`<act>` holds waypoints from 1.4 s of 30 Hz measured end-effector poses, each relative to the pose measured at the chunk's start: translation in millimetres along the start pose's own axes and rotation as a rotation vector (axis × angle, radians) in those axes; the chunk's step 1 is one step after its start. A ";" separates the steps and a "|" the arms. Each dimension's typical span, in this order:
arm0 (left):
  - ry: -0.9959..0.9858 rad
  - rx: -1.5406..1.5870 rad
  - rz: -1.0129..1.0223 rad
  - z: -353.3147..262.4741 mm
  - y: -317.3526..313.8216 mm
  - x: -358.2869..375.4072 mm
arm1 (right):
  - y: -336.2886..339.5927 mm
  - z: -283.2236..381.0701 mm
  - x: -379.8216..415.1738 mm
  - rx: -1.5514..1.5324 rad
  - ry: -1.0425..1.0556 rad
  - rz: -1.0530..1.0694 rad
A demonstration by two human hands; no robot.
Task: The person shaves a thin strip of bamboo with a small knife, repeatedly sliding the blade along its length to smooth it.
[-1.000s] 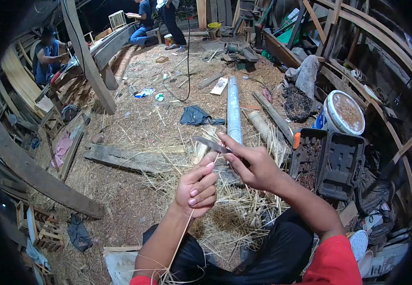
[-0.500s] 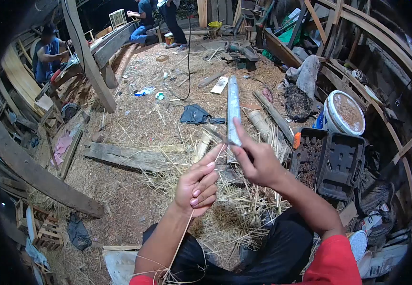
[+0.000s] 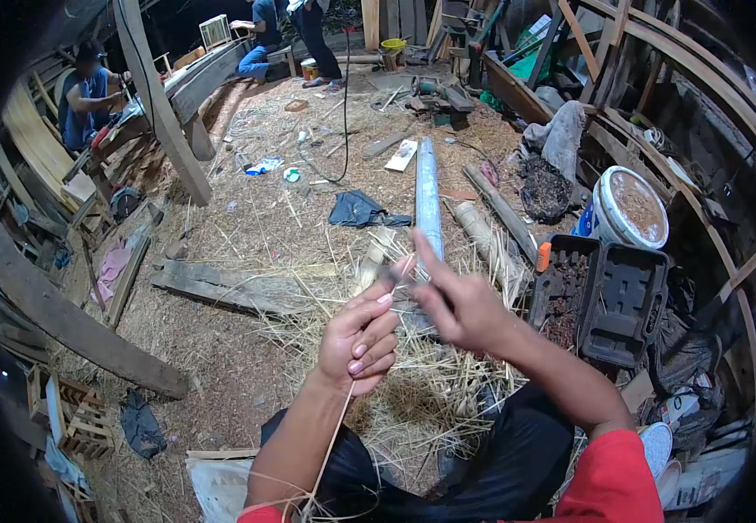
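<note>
In the middle of the head view, my left hand (image 3: 362,343) is wrapped round a thin pale strip (image 3: 336,427), which runs down past my left forearm. Its index finger points up toward my other hand. My right hand (image 3: 458,301) holds a small dark blade (image 3: 393,275), blurred by motion, close to the left fingertips; its index finger is stretched up. Loose straw-like shavings (image 3: 413,392) lie on the ground below both hands.
Ahead stands a grey pole-like piece (image 3: 428,187). To the right are a bucket (image 3: 631,209) and an open black case (image 3: 622,301). A weathered plank (image 3: 230,289) lies left. Several people are at the back, one seated at far left (image 3: 86,105).
My right hand has shifted slightly left and down, and the blade has swung toward the left fingertips. My left hand stays almost in place.
</note>
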State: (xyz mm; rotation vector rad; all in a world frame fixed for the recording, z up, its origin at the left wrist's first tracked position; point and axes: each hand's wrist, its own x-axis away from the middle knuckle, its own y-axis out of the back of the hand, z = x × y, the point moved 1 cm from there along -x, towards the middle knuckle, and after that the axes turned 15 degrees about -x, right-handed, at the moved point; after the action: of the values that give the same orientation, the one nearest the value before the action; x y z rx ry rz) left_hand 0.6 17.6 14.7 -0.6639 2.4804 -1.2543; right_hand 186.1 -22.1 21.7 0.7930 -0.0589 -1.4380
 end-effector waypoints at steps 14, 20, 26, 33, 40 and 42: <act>-0.002 -0.135 -0.106 -1.4 6.1 -0.3 | 3.5 1.6 -1.7 -0.214 -0.038 -0.067; -0.021 -0.258 -0.092 1.9 -3.5 0.3 | -3.7 -0.5 -3.9 -0.048 0.171 -0.079; -0.035 -0.448 -0.181 3.6 -4.8 1.3 | -0.7 4.5 -4.3 -0.099 0.165 -0.100; -0.062 -0.525 -0.223 5.2 -3.5 -3.5 | 4.9 -12.5 -7.0 -0.078 0.199 -0.147; -0.042 -0.467 -0.196 4.0 -0.2 -4.3 | 5.2 1.2 -6.4 -0.250 -0.122 -0.116; -0.039 -0.464 -0.188 4.9 -0.7 -4.1 | 3.5 -7.4 -7.2 -0.183 0.083 -0.154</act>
State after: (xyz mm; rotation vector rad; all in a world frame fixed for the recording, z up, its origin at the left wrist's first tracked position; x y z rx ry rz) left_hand 6.5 16.0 12.5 -1.0390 2.7480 -0.7031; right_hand 191.4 -12.6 20.9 0.7164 0.1985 -1.5291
